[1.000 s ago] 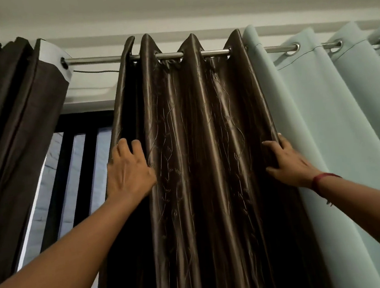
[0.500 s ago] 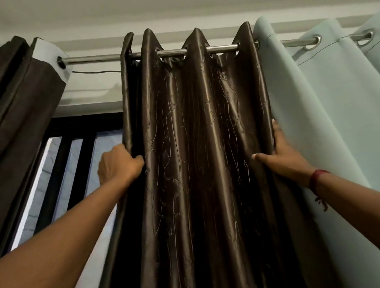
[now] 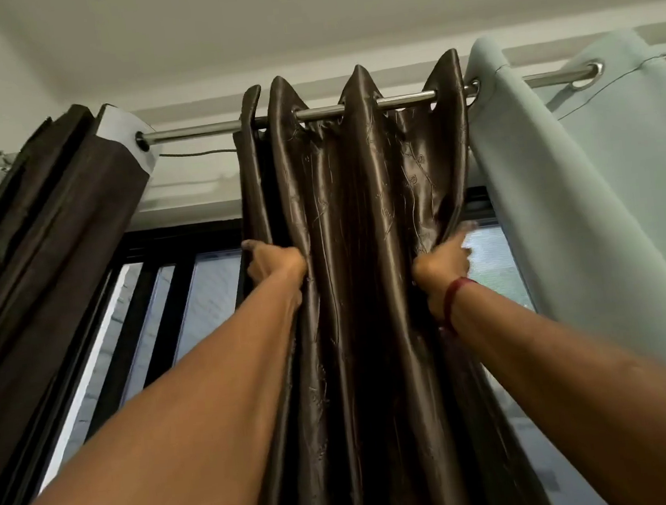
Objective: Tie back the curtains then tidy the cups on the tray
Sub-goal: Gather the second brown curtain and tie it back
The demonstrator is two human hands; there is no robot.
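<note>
A shiny brown satin curtain [image 3: 364,249] hangs in folds from the metal rod [image 3: 401,100] in the middle of the view. My left hand [image 3: 272,260] is closed around its left edge at window height. My right hand [image 3: 443,259], with a red thread at the wrist, grips its right edge. The two hands squeeze the folds into a narrow bunch. No cups or tray are in view.
A dark matte brown curtain [image 3: 47,249] is bunched at the left end of the rod. A pale green curtain [image 3: 604,191] hangs at the right. Behind them is a black-framed window [image 3: 189,308] with glass showing on both sides of the satin curtain. The ceiling is close above.
Both hands have closed on the satin curtain's edges and drawn them inward, narrowing it. Window glass now shows between it and the green curtain. The view has tilted up.
</note>
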